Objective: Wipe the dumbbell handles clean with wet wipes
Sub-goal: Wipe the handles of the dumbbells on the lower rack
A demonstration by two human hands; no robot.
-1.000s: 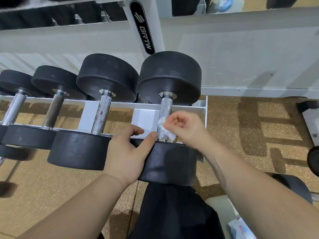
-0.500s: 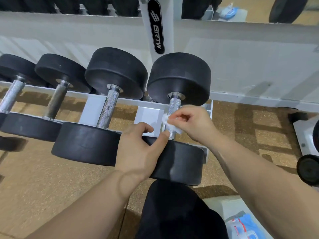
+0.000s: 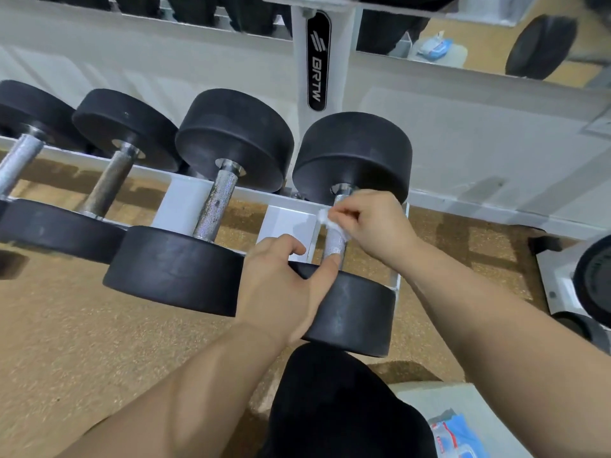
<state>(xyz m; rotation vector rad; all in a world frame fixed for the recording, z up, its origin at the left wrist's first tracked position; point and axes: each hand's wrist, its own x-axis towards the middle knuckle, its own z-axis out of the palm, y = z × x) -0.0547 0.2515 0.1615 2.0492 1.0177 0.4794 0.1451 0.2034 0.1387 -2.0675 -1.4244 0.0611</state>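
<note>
Several black dumbbells lie across a white rack (image 3: 291,223). The rightmost dumbbell (image 3: 353,157) has a knurled metal handle (image 3: 334,246). My right hand (image 3: 373,223) pinches a small white wet wipe (image 3: 327,219) against the upper part of that handle. My left hand (image 3: 284,279) rests over the near black head (image 3: 350,309) of the same dumbbell, thumb touching the base of the handle, fingers curled over the head's top edge. To its left, a dumbbell's handle (image 3: 215,206) looks speckled and dirty.
A blue wet-wipe pack (image 3: 456,434) lies on a pale surface at the bottom right. My dark-clothed knee (image 3: 337,401) sits below the rack. A mirror above reflects the room. Another weight (image 3: 595,279) stands on the right. The floor is tan speckled rubber.
My right hand and the wipe have slid up the handle toward the far head. My left hand has stayed on the near head. The camera view has shifted left.
</note>
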